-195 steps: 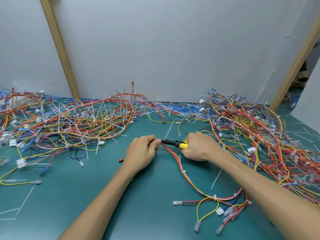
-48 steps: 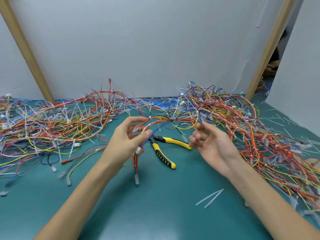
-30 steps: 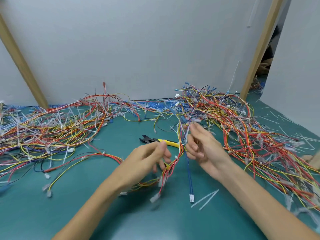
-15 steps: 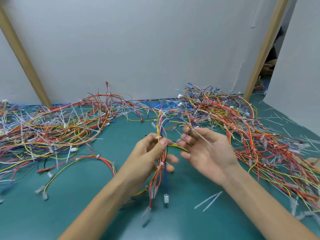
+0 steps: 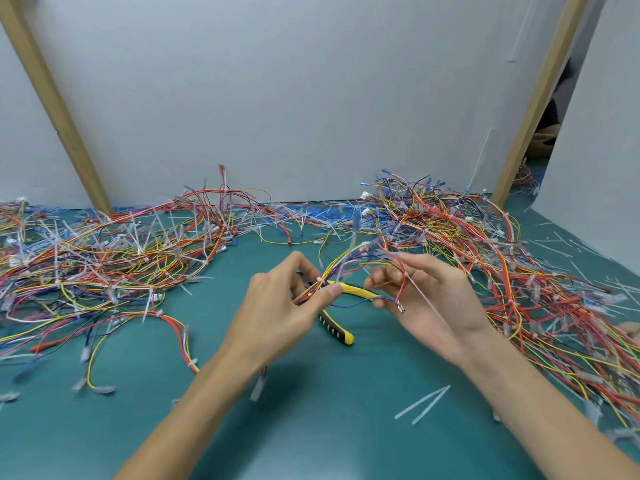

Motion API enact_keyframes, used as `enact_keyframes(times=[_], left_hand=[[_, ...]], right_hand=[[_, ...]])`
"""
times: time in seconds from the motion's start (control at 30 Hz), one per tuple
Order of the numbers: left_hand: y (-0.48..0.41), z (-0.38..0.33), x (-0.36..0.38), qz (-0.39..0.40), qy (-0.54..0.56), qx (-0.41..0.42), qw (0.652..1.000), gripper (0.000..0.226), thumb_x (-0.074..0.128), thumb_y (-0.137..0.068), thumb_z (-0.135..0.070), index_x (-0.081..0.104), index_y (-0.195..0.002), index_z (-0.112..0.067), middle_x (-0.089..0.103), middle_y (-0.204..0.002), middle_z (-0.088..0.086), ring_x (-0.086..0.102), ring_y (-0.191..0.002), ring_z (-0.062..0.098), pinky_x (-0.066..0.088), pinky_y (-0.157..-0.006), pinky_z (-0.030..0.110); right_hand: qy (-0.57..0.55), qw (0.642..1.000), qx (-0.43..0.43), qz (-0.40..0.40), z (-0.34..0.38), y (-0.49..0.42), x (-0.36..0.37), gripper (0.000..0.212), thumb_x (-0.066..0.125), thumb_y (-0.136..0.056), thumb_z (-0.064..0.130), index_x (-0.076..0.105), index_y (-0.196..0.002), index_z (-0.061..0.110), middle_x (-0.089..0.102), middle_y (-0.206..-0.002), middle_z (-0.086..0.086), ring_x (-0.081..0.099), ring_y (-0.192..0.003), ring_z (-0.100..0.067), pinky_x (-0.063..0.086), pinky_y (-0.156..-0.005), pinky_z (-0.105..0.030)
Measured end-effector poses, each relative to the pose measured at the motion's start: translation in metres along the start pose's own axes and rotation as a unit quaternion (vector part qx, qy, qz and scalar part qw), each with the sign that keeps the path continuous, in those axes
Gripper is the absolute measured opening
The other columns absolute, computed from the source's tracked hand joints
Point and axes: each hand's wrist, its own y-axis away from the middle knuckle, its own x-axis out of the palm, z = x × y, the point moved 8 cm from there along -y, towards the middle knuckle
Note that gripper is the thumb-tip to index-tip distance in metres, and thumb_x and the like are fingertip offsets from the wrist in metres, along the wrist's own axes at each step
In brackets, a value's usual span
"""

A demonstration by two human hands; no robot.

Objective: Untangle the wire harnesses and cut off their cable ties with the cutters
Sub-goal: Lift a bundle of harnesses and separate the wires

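1. The left hand (image 5: 277,306) was raised over the middle of the green table (image 5: 329,427), thumb and fingers pinching a small wire harness (image 5: 341,268) just below a white cable tie (image 5: 320,280) that bound its strands.
2. From that pinch, the yellow, red, blue and white strands fanned up and to the right toward the right hand (image 5: 429,299).
3. The right hand was held palm-up with its fingers loosely spread; a red strand and a blue strand crossed its fingers, and a metal-tipped end hung just over the palm. Whether any finger actually pressed on a strand could not be told.
4. A thin pale strand ran slantwise across the right palm.
5. The cutters (image 5: 334,325), with yellow and black handles, lay flat on the table beneath and between the two hands, untouched by either; the head was hidden behind the left hand.
6. A large pile of tangled wires (image 5: 104,265) covered the left side of the table up to the back wall (image 5: 294,98), and a second pile (image 5: 502,271) spread along the right side.
7. Two cut tie strips (image 5: 424,403) lay on bare table near the right forearm, crossing at one end.
8. More loose ends of the held harness hung blurred below the left wrist.
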Motion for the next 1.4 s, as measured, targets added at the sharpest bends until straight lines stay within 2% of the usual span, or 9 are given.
enact_keyframes(times=[0.17,0.3,0.43,0.63,0.87,1.0,1.1,1.2,1.4], left_hand=[[0.001,0.003,0.006,0.028,-0.021,-0.007,0.999,0.041,0.044,-0.102,-0.045,0.054,-0.071,-0.019,0.053,-0.053,0.001,0.052,-0.054,0.029,0.053,-0.061,0.049],[0.007,0.007,0.03,0.111,-0.025,-0.02,0.993,0.017,0.051,-0.1,-0.032,0.062,-0.089,-0.026,0.067,-0.06,-0.003,0.057,-0.054,0.016,0.055,-0.068,0.036],[0.012,0.002,0.05,0.185,0.158,-0.062,0.968,0.018,0.065,-0.093,-0.008,0.07,-0.098,-0.024,0.074,-0.088,-0.007,0.065,-0.078,0.007,0.054,-0.082,0.027],[0.002,0.016,0.028,0.041,0.263,-0.131,0.955,0.018,0.058,-0.099,-0.015,0.064,-0.099,0.002,0.063,-0.073,0.004,0.057,-0.063,0.004,0.047,-0.066,0.017],[0.0,0.034,0.012,-0.064,0.375,-0.197,0.904,0.013,0.051,-0.103,-0.014,0.058,-0.096,-0.006,0.067,-0.08,0.008,0.067,-0.075,0.017,0.057,-0.073,0.027],[0.001,0.032,0.013,-0.061,0.445,-0.195,0.872,0.012,0.052,-0.103,-0.017,0.054,-0.094,-0.009,0.062,-0.073,0.0,0.066,-0.064,0.015,0.061,-0.061,0.032],[0.002,0.025,0.013,-0.046,0.424,-0.156,0.891,0.017,0.05,-0.104,-0.021,0.052,-0.095,-0.007,0.059,-0.079,0.003,0.066,-0.064,0.016,0.058,-0.055,0.032],[0.001,0.02,0.014,-0.042,0.38,-0.125,0.916,0.023,0.05,-0.104,-0.023,0.05,-0.098,-0.001,0.056,-0.088,0.011,0.071,-0.074,0.016,0.059,-0.055,0.035],[0.001,0.024,0.003,-0.076,0.204,-0.083,0.972,0.02,0.047,-0.104,-0.038,0.05,-0.095,-0.02,0.059,-0.085,0.008,0.066,-0.072,0.036,0.057,-0.058,0.054]], right_hand=[[-0.037,0.998,0.033,0.031,-0.008,0.002,0.007,0.039,0.051,-0.093,0.039,0.059,-0.071,0.009,0.038,-0.057,-0.002,0.046,-0.058,-0.022,0.036,-0.069,-0.036],[0.073,0.995,0.006,0.069,-0.013,0.004,0.014,0.038,0.07,-0.086,0.039,0.054,-0.098,0.007,0.018,-0.056,0.001,0.021,-0.05,-0.017,0.025,-0.059,-0.029],[0.238,0.961,-0.058,0.125,-0.014,0.008,0.027,0.01,0.06,-0.093,0.025,0.065,-0.085,0.025,0.045,-0.061,0.011,0.032,-0.054,-0.01,0.031,-0.054,-0.02],[0.339,0.925,-0.071,0.156,-0.015,0.009,0.034,0.013,0.064,-0.093,0.01,0.064,-0.083,0.018,0.068,-0.081,0.011,0.059,-0.076,-0.003,0.045,-0.075,-0.013],[0.399,0.897,-0.075,0.176,-0.024,0.012,0.045,0.016,0.069,-0.09,0.019,0.066,-0.078,0.03,0.065,-0.089,0.004,0.063,-0.096,-0.033,0.048,-0.09,-0.044],[0.344,0.926,-0.083,0.133,-0.017,0.011,0.041,0.006,0.071,-0.087,0.02,0.065,-0.086,0.02,0.064,-0.084,-0.017,0.061,-0.081,-0.022,0.049,-0.079,-0.031],[0.297,0.947,-0.105,0.055,-0.012,0.005,0.029,0.014,0.072,-0.09,0.018,0.061,-0.096,0.013,0.054,-0.063,-0.023,0.065,-0.065,-0.016,0.048,-0.068,-0.024],[0.257,0.961,-0.105,-0.014,-0.012,0.001,0.019,0.014,0.056,-0.1,0.022,0.063,-0.102,0.009,0.056,-0.054,-0.011,0.069,-0.065,-0.024,0.046,-0.053,-0.025],[0.106,0.989,-0.078,-0.061,-0.014,0.0,0.009,0.049,0.032,-0.107,0.031,0.07,-0.106,0.001,0.074,-0.097,-0.02,0.072,-0.098,-0.031,0.05,-0.052,-0.027]])
